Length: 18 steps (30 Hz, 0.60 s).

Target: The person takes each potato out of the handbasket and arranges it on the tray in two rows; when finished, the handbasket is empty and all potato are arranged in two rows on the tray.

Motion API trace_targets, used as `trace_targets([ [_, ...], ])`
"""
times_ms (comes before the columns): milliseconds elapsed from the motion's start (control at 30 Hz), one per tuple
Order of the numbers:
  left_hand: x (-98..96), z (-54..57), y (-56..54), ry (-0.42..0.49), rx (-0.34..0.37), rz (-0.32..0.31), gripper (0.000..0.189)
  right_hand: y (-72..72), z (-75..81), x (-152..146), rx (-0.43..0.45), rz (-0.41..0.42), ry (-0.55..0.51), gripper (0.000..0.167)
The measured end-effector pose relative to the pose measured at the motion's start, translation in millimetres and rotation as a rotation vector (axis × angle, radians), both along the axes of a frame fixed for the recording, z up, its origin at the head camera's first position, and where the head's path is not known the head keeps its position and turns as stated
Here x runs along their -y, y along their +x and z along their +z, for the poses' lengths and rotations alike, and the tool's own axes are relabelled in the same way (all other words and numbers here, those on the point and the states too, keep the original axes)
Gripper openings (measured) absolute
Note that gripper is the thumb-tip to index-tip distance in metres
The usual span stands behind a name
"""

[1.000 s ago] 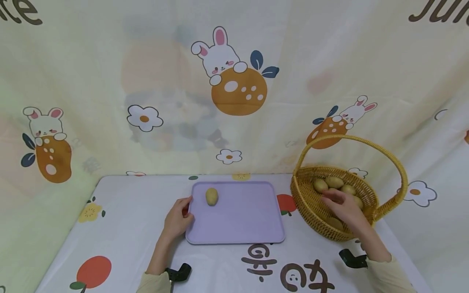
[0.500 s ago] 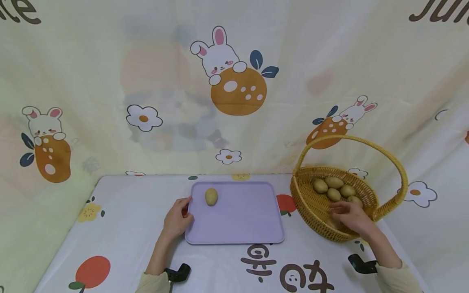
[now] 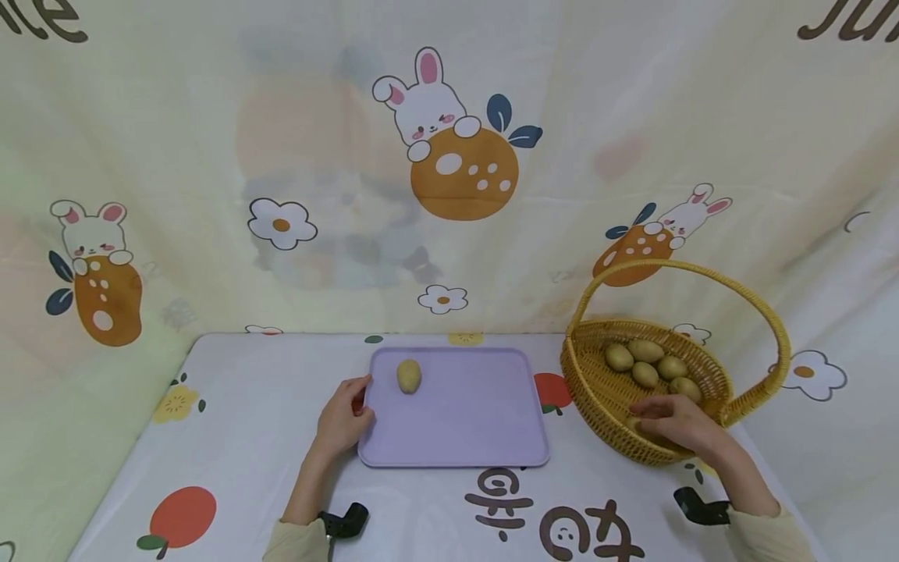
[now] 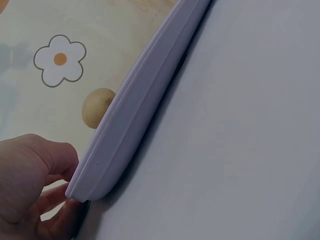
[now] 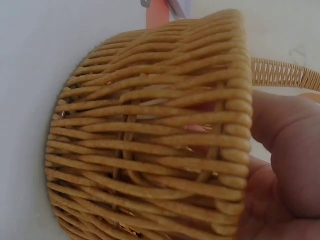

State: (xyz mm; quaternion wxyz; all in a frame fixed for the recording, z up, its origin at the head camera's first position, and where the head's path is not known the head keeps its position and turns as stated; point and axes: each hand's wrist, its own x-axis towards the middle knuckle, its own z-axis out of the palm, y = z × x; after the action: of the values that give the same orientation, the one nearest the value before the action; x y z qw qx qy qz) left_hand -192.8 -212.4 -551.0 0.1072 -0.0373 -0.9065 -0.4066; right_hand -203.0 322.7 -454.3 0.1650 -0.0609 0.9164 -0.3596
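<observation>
My left hand (image 3: pixel 344 417) holds the left edge of a light purple tray (image 3: pixel 456 429); in the left wrist view its thumb is against the tray's rim (image 4: pixel 120 110). One potato (image 3: pixel 409 376) lies near the tray's back left corner. On the right, my right hand (image 3: pixel 677 421) is inside a wicker basket (image 3: pixel 597 406), fingers curled down round a potato (image 3: pixel 634 424) at the near side, mostly hidden under them. Several other potatoes (image 3: pixel 644 375) lie toward the basket's back. In the right wrist view the basket's woven wall (image 5: pixel 155 135) hides the fingertips.
The basket's tall arched handle (image 3: pixel 744 297) rises over it and comes down just right of my right hand. A printed cloth (image 3: pixel 253 437) covers the table, and a patterned curtain (image 3: pixel 337 140) hangs behind it. Table surface lies between tray and basket.
My right hand has moved from the back potatoes toward the near side of the basket and closed over the potato there. My left hand, the tray and its potato stay in place.
</observation>
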Motion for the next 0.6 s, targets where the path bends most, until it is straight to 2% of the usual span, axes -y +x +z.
trace_targets([
  [133, -0.8, 0.2, 0.6, 0.003, 0.002, 0.002, 0.057, 0.1, 0.2, -1.3, 0.013, 0.026, -0.007, 0.037],
  [367, -1.6, 0.1, 1.7, -0.004, 0.009, 0.005, 0.057, -0.9, 2.0, 3.7, -0.012, 0.069, 0.031, 0.033],
  [500, -0.6, 0.5, 0.7, -0.002, -0.003, 0.010, 0.057, -3.4, 1.8, 8.0, -0.014, 0.033, 0.023, 0.035],
  [600, -1.5, -0.3, -0.4, -0.004, -0.004, 0.009, 0.057, -5.8, 2.5, 9.6, 0.002, -0.036, -0.017, 0.037],
])
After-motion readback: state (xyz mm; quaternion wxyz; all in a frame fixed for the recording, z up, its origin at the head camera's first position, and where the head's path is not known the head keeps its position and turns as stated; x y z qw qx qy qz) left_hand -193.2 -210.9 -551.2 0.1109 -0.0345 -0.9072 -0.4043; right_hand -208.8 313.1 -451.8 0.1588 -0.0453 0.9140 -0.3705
